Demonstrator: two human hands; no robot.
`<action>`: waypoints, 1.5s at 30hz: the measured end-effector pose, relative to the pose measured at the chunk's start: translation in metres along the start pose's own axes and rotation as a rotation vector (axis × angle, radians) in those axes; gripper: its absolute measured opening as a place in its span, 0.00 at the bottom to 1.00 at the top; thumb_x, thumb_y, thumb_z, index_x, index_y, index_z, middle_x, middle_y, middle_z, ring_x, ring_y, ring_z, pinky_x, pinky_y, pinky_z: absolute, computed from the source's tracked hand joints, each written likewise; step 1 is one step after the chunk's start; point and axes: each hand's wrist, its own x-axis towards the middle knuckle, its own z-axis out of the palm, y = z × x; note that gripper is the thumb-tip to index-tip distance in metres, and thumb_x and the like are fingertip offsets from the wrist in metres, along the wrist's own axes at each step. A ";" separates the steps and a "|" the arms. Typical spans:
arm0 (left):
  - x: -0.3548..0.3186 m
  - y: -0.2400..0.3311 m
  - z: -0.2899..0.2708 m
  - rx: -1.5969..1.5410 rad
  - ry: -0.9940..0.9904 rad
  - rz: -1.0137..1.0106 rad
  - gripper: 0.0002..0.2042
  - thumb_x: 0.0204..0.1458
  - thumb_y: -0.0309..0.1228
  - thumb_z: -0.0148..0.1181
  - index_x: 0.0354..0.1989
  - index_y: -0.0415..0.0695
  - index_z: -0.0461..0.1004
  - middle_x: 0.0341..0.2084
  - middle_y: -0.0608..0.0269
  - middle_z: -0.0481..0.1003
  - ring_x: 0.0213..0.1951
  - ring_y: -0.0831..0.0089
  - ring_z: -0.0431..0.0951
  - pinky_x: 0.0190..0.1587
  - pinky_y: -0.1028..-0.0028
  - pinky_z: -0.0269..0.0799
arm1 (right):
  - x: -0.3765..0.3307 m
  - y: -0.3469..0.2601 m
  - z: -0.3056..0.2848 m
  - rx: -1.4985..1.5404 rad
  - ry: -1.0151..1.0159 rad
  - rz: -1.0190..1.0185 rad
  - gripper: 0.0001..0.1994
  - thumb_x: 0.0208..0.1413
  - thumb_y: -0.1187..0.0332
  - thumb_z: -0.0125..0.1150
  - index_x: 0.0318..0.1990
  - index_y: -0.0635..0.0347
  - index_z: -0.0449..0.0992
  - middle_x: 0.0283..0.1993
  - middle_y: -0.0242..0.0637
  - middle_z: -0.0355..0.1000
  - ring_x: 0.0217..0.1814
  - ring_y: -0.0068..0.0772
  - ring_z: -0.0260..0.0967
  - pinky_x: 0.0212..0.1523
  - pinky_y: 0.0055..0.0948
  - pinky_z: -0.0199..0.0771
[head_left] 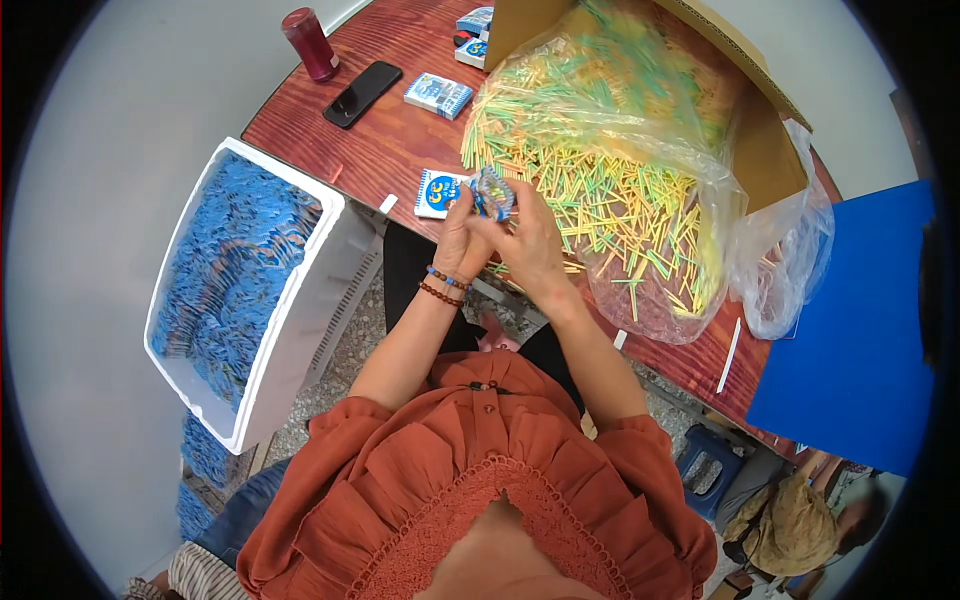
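My hands meet at the table's near edge over a small blue-and-white packet (494, 196). My left hand (462, 236), with two beaded bracelets at its wrist, has its fingers closed at the packet's left side. My right hand (535, 235) pinches the same packet from the right. Whatever is inside the packet is too small to make out. Just left of the fingers is a flat white packet (431, 206) with a blue round print; whether it is held or lies on the table I cannot tell. Thin yellow and green sticks (620, 215) are heaped beyond my right hand.
The sticks spill from a clear plastic bag (668, 318) and cardboard box (765, 150). A white foam bin (290, 300) full of blue packets stands left. On the wooden table (300, 125) lie a phone (362, 94), a red jar (310, 45) and a small pack (438, 95). A blue panel (850, 330) is right.
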 end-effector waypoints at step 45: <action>-0.010 -0.005 0.032 0.342 0.165 0.074 0.09 0.61 0.34 0.53 0.44 0.42 0.71 0.40 0.61 0.76 0.43 0.70 0.78 0.46 0.66 0.76 | -0.013 0.074 -0.074 0.229 -0.200 0.478 0.04 0.53 0.72 0.58 0.31 0.63 0.74 0.30 0.39 0.75 0.29 0.29 0.74 0.28 0.29 0.70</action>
